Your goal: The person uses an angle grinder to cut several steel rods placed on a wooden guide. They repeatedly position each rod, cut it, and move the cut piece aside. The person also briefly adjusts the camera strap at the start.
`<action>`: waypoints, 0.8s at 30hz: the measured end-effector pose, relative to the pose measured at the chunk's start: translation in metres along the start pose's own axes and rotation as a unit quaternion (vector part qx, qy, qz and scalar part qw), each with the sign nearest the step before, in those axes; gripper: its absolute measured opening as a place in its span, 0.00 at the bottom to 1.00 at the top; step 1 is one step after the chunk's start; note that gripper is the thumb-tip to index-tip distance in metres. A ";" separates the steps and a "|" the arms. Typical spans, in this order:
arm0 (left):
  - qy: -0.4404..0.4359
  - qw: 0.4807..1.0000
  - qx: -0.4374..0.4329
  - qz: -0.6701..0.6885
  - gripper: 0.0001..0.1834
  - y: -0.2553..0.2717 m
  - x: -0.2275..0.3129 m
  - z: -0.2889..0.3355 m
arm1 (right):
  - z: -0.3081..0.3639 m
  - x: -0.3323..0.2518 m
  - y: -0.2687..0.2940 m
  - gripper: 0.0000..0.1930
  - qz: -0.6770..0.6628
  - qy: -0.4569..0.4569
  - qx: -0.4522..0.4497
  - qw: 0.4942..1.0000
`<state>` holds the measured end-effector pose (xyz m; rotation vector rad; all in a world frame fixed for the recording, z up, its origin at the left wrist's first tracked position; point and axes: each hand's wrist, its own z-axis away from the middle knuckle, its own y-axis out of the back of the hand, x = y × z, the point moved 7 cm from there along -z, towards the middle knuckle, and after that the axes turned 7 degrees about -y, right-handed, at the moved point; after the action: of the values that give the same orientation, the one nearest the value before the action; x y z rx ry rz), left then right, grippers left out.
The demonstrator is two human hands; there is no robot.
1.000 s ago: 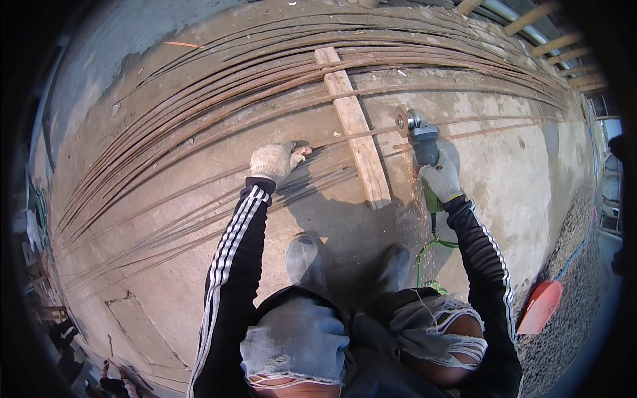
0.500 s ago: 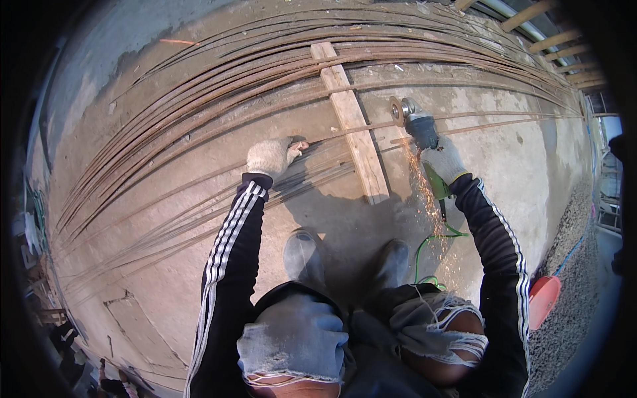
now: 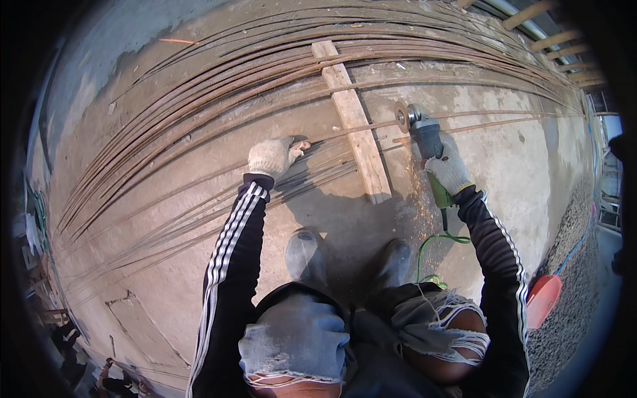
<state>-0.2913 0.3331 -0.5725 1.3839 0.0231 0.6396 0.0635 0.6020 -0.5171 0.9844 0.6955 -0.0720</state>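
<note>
My left hand [image 3: 271, 157], in a knitted work glove with bare fingertips, is closed on a thin steel rod [image 3: 332, 136]. That rod runs right across a wooden plank [image 3: 366, 149]. In my gloved right hand [image 3: 451, 174] is an angle grinder [image 3: 426, 138] with a dark head and green body. Its round disc [image 3: 402, 117] stands upright at the rod, just right of the plank; whether they touch I cannot tell. Faint sparks [image 3: 421, 205] fall from there toward my right boot [image 3: 393, 262]. A second rod [image 3: 474, 127] lies just nearer to me, ending below the disc.
Several long rusty rods [image 3: 219, 83] curve across the concrete floor beyond my hands, over the plank's far end. Thinner rods [image 3: 199, 209] lie nearer, at left. A green cord [image 3: 424, 249] trails from the grinder. Right are a red basin [image 3: 544, 302] and gravel [image 3: 564, 338].
The spark stream has thinned and dimmed. My right hand and the grinder have shifted slightly to the right, and the disc sits a little lower. My left hand has hardly moved.
</note>
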 end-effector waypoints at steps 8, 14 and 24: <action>0.022 0.999 -0.035 -0.017 0.27 -0.003 -0.001 0.002 | 0.012 0.019 -0.017 0.24 -0.057 -0.012 0.032 0.998; 0.020 0.999 -0.039 -0.023 0.24 0.001 0.001 0.003 | 0.018 0.026 -0.015 0.29 -0.084 -0.037 0.066 0.994; -0.041 0.999 0.011 -0.020 0.25 -0.016 0.054 -0.032 | 0.027 0.032 -0.003 0.33 -0.146 -0.050 0.095 0.983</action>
<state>-0.2523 0.3844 -0.5757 1.4271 -0.0071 0.5507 0.1014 0.5870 -0.5286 1.0464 0.7467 -0.4498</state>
